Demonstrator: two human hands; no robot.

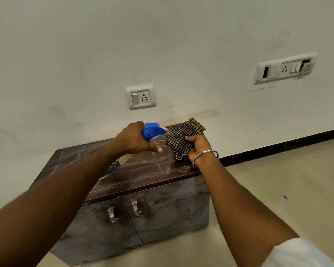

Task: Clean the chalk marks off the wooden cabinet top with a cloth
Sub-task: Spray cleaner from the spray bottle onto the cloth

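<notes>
The left hand is curled round a blue spray bottle, nozzle end pointing at the cloth. The right hand, a metal bangle on its wrist, grips the bunched checked cloth over the far right corner of the cabinet top; whether the cloth touches the wood cannot be told. White chalk marks cross the dark top from its left edge to its right. A small blue thing lies near the middle, half hidden by the left forearm.
</notes>
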